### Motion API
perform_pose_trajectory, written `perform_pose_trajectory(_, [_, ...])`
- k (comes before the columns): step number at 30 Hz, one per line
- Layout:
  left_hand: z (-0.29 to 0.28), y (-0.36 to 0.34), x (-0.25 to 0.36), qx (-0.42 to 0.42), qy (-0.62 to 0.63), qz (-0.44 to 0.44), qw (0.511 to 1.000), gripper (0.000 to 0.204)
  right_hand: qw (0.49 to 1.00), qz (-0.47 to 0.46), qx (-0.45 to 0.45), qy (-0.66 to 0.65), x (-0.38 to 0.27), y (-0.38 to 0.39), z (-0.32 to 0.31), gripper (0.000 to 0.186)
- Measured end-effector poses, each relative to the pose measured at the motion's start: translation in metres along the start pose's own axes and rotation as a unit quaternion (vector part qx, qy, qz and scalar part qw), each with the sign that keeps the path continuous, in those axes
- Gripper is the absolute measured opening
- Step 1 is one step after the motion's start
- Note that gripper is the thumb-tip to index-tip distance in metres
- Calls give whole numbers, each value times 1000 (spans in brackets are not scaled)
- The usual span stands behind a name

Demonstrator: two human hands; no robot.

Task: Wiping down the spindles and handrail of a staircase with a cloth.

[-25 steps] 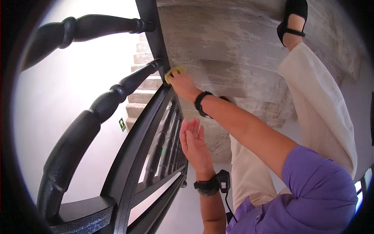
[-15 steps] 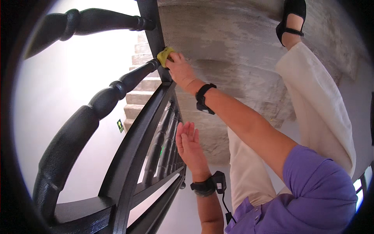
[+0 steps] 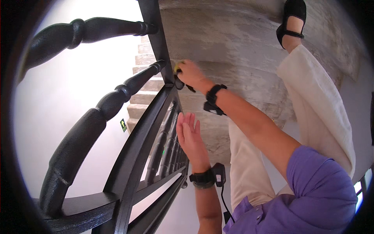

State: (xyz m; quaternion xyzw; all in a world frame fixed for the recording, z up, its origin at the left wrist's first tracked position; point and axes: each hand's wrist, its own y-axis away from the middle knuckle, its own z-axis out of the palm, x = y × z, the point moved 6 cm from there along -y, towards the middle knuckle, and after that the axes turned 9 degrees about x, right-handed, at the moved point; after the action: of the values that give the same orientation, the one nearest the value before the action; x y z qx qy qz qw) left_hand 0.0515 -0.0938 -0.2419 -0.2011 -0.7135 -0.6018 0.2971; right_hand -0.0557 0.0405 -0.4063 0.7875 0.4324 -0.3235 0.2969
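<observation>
My right hand (image 3: 193, 75) is closed on a yellow-green cloth (image 3: 177, 66), most of it hidden by the fingers. The hand is at the near side of a black rail (image 3: 157, 43), close to where a turned black baluster (image 3: 103, 107) meets it. Just below the fingers, a small dark rounded piece (image 3: 179, 82) shows against the rail; I cannot tell what it is. My left hand (image 3: 191, 138) is lower down, fingers stretched upward and holding nothing, beside a row of black balusters (image 3: 161, 144). Whether it touches them I cannot tell.
Worn grey concrete steps (image 3: 218, 50) lie beyond my right arm, with a black shoe (image 3: 293, 21) on them. More stairs (image 3: 146, 91) show past the railing. A small green arrow sign (image 3: 123, 125) is on the white wall. A black cable (image 3: 224, 202) hangs from my left wristband.
My right hand has moved the cloth slightly right and down, off the baluster's end to the rail's near side. My left hand has risen a little. The railing has shifted slightly in view.
</observation>
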Motion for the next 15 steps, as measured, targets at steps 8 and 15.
perform_pose_trajectory(8, [7,-76,-43,-43,131,-119,983,58,776,254,-361,-451,12,65,11,51])
perform_pose_trajectory(15, [9,-100,-55,-57,177,-80,979,48,949,-109,-189,-229,-10,84,-2,57])
